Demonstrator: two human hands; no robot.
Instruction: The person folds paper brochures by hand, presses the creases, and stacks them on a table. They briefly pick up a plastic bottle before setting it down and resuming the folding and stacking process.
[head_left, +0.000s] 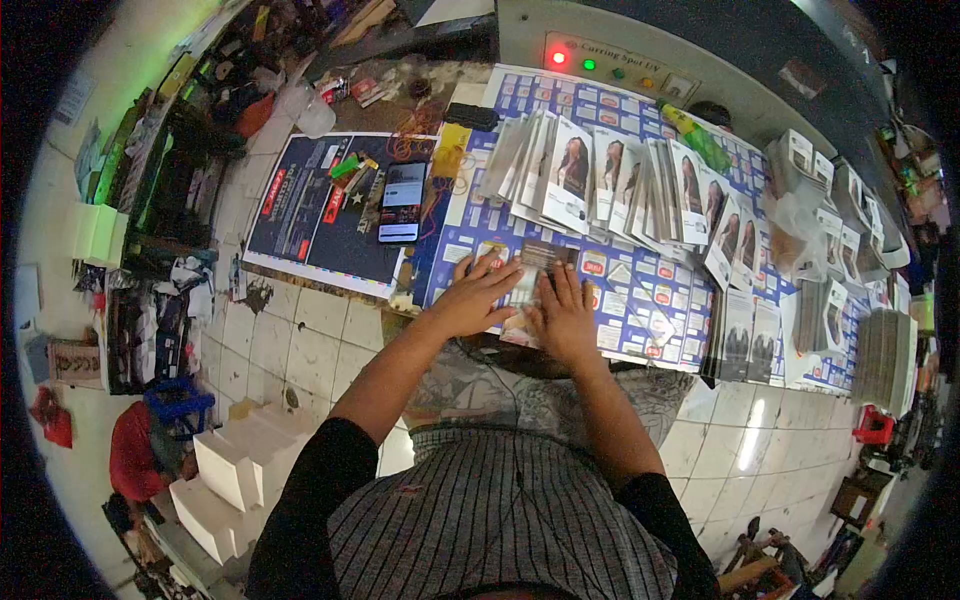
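My left hand (pixel 476 298) lies on the near edge of the table with its fingers spread. Beside it, my right hand (pixel 564 316) rests flat, fingers stretched forward. Between and partly beneath both hands is a printed card or flat carton (pixel 547 254) with a dark end; my fingers hide much of it. It lies on a blue printed sheet (pixel 455 250) that covers the table. Just beyond my hands, overlapping white printed packs (pixel 570 175) with a long-haired figure on them stand in a leaning row.
A phone (pixel 401 205) with a lit screen lies on a dark printed sheet (pixel 290 200) to the left. A green bottle (pixel 695 138) lies behind the packs. More packs (pixel 738 325) and a clear plastic bag (pixel 797 232) are on the right. White boxes (pixel 225 470) stand lower left.
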